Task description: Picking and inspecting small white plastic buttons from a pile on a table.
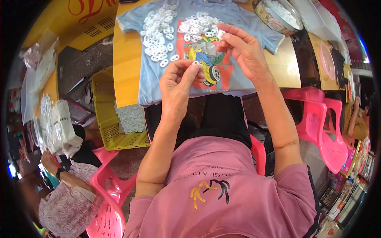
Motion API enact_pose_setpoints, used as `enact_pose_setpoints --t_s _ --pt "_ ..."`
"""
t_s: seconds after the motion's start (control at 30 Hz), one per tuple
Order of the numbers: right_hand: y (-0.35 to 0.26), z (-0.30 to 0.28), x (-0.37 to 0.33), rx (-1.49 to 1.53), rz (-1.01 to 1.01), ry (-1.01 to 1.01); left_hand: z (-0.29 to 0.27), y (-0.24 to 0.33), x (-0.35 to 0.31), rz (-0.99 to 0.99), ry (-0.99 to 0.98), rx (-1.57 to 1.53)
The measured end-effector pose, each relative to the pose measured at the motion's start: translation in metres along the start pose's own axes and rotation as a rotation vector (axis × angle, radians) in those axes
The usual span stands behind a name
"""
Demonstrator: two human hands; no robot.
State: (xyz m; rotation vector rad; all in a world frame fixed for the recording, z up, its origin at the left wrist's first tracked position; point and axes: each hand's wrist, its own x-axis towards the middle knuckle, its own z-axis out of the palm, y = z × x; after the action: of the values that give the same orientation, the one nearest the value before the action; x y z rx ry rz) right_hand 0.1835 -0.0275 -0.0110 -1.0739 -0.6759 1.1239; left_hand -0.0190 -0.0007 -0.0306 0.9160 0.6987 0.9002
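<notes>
A light blue T-shirt [152, 81] with a printed picture lies spread over the table. On it rest two heaps of small white oval plastic pieces with two holes each: a long left heap [156, 33] and a rounder right heap [198, 25]. My left hand [180, 79] is closed near the shirt's front part, pinching a small white piece [195, 62] between thumb and finger. Beside the right heap, my right hand [244, 51] pinches another white piece [221, 35] in its fingertips. The fingers partly cover both held pieces.
A round tub [278, 18] of white pieces stands at the far right of the yellow table [123, 79]. Below left is a yellow crate [104, 115] with more white pieces. Another person [67, 198] sits at left by a pale cloth bag [59, 127]. Pink chairs [317, 115] flank me.
</notes>
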Motion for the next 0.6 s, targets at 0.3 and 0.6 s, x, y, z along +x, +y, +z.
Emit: enact_pose_setpoints --t_s 0.3,0.6 --pt "0.000 0.002 -0.006 -0.123 -0.026 0.008 -0.001 -0.001 -0.001 0.006 0.001 0.012" --pt "0.001 0.005 -0.011 -0.060 0.009 0.068 0.002 0.001 0.000 -0.011 0.015 -0.014"
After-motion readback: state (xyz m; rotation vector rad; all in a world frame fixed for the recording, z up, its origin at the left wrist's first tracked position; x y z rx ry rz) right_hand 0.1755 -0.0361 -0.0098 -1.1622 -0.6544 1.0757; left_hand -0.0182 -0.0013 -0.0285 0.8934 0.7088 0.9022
